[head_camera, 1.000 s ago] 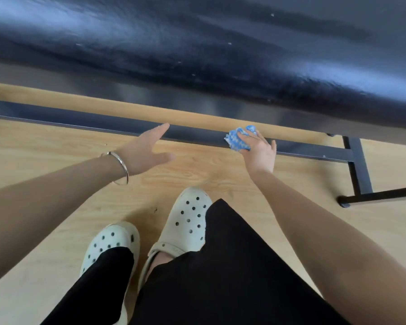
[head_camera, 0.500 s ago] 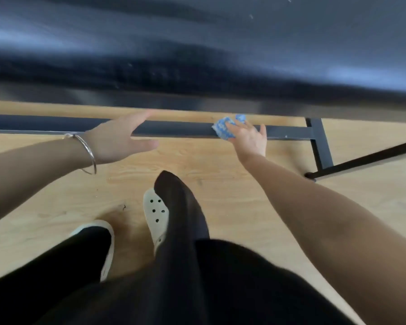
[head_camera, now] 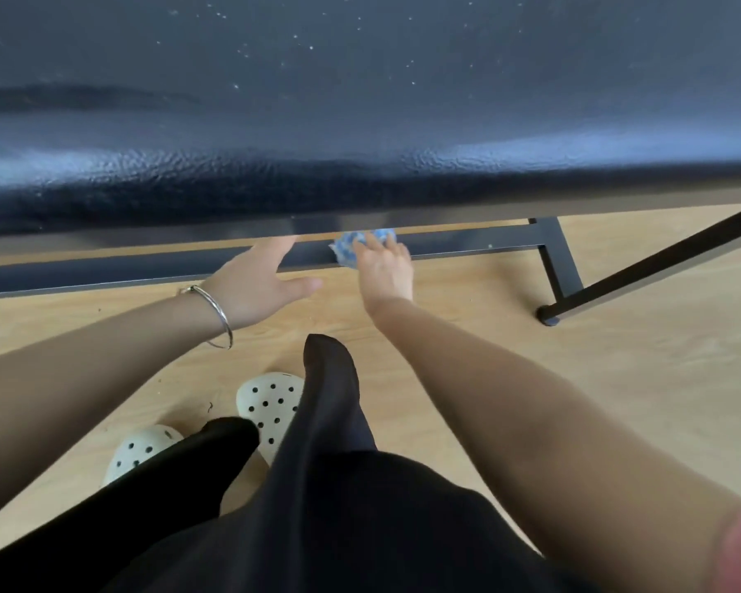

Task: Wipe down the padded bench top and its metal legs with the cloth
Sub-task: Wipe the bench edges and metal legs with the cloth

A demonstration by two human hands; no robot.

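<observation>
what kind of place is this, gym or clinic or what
Likely a gym or therapy room, not certain: a black padded bench top in textured vinyl, a black metal frame with a capped foot, and a light wood floor. The right hand holds a blue cloth against the frame's rail.

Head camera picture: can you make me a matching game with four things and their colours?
Things
1. cloth
2. padded bench top
3. clogs
4. bangle

Colours
A. silver
B. blue with white
C. cream with dark holes
D. black and shiny

Right pairs: 1-B, 2-D, 3-C, 4-A
</observation>
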